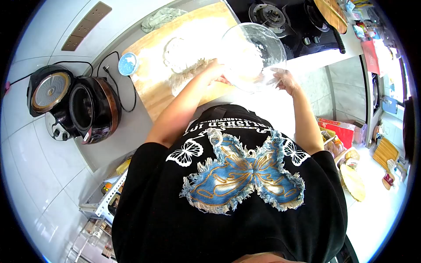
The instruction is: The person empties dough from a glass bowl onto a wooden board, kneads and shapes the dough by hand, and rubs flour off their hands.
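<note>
A clear bowl with white residue on its inside is between my hands, at the right end of the wooden board. My left hand holds its near left side, with the fingers curled in by the rim. On the opposite side my right hand grips the bowl's near right edge. A white floury mass, washed out by glare, lies on the wooden board left of the bowl. Loose flour is scattered around that mass, close to my left forearm.
A small blue-and-white bowl sits at the board's left edge, a crumpled cloth behind. An open black rice cooker and its cord stand left. The gas stove is at the back right, with a wooden board beyond.
</note>
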Available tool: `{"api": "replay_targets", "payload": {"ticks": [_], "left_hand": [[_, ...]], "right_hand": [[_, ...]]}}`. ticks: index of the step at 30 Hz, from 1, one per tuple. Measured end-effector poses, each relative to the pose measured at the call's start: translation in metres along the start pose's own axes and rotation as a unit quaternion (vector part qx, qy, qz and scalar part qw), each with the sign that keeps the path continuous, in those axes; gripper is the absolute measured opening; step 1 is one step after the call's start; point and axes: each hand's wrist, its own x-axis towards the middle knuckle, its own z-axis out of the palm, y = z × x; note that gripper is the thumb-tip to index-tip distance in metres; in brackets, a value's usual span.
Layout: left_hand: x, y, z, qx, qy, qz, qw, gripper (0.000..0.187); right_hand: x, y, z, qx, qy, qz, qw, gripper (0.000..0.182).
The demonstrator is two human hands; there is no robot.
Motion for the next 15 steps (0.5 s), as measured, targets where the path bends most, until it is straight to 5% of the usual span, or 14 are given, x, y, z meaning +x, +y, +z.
{"api": "replay_targets", "payload": {"ticks": [5,9,12,15], "left_hand": [[-0.015,-0.004,-0.033,0.024,0.151,0.134,0.979,0.031],[-0.011,0.012,-0.076,0.123,0.192,0.158,0.961,0.032],[-0.018,0.026,-0.080,0.191,0.190,0.323,0.907,0.032],[-0.010,0.032,-0.082,0.208,0.226,0.308,0.900,0.032]], "right_hand": [[-0.010,-0.029,0.021,0.041,-0.001,-0.114,0.993,0.053],[-0.009,-0.054,0.055,0.085,-0.040,-0.204,0.975,0.064],[-0.025,-0.061,0.064,0.103,-0.025,-0.245,0.964,0.068],[-0.022,-0.061,0.068,0.107,0.020,-0.274,0.956,0.069]]}}
